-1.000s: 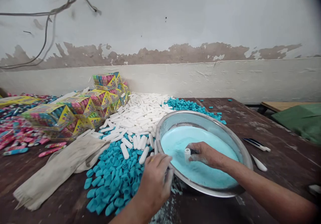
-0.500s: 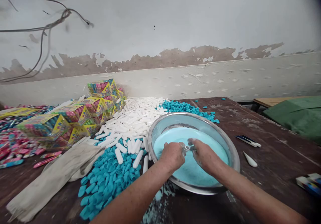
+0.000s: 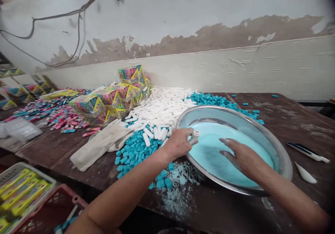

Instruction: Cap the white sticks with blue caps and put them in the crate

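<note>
Between the thumb and fingers of my left hand (image 3: 180, 142) is a small white plastic tube (image 3: 195, 134), its round open mouth facing up at the basin's left rim. My right hand (image 3: 242, 157) hovers over the metal basin (image 3: 284, 166) with fingers apart and nothing in them; pale dust coats its fingertips. Light blue powder (image 3: 209, 157) fills the lower part of the basin. Left of the basin lie a heap of white tubes (image 3: 167, 104) and a pile of blue caps (image 3: 138, 150). More blue caps (image 3: 217, 99) lie behind the basin.
Packed boxes (image 3: 104, 103) of coloured pieces are stacked at the left, beside a beige cloth (image 3: 96, 146). A white scoop-like piece (image 3: 306, 174) and a utility knife (image 3: 307, 152) lie right of the basin. Crates (image 3: 49, 206) stand low at the left. Spilled powder (image 3: 180, 192) marks the table's front.
My hands have parted: the left has drawn toward the basin's left rim with the tube, while the right has come away from it, fingers spreading. The view has turned left.
</note>
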`<state>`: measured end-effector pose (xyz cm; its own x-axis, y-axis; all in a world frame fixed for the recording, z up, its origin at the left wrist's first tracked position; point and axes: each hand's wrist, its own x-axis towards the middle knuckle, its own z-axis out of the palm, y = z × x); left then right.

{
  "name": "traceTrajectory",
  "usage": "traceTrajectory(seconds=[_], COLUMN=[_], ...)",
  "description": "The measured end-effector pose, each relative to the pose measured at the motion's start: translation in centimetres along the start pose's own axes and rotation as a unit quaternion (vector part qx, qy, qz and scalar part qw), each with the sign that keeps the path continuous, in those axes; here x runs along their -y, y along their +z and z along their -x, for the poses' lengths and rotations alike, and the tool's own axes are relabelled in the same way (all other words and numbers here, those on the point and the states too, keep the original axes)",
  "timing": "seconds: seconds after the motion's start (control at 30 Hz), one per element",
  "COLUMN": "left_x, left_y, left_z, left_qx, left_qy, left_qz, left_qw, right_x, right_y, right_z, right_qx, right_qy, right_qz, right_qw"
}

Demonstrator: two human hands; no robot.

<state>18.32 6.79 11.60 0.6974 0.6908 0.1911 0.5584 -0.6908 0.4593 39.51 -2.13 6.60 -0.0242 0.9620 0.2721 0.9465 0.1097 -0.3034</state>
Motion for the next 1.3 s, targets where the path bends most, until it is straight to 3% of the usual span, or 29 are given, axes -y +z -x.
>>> traceTrajectory(seconds=[0.1, 0.2, 0.33, 0.47, 0.67, 0.83, 1.3], left_x=[3.4, 6.5, 8.8, 9.4, 9.5, 9.6, 9.7], left_y=[-2.7, -3.6, -1.9, 0.7, 2.0, 1.8, 2.2], left_z=[4.1, 9.2, 15.0, 18.0, 18.6, 18.6, 18.1], left_qx=[-0.066, -0.094, -0.063, -0.065, -0.071, -0.084, -0.083], left_qy=[-0.031, -0.111, -0.185, -0.221, -0.217, -0.208, -0.212], left_qz=[0.097, 0.170, 0.310, 0.393, 0.409, 0.405, 0.396], left_qw=[0.993, 0.975, 0.931, 0.890, 0.884, 0.886, 0.890], right_x=[2.3, 6.6, 11.5, 13.1, 14.9, 16.5, 17.4], right_y=[-0.1, 0.3, 3.4, 7.8, 11.4, 12.7, 12.6], right_z=[1.2, 3.2, 4.0, 1.3, -4.1, -5.8, -6.7], right_qx=[-0.065, -0.083, 0.049, 0.114, 0.123, 0.136, 0.165], right_qy=[-0.033, -0.099, -0.116, -0.059, -0.041, -0.034, -0.039], right_qz=[-0.031, -0.109, -0.176, -0.165, -0.031, 0.098, 0.062], right_qw=[0.997, 0.986, 0.976, 0.978, 0.991, 0.985, 0.984])
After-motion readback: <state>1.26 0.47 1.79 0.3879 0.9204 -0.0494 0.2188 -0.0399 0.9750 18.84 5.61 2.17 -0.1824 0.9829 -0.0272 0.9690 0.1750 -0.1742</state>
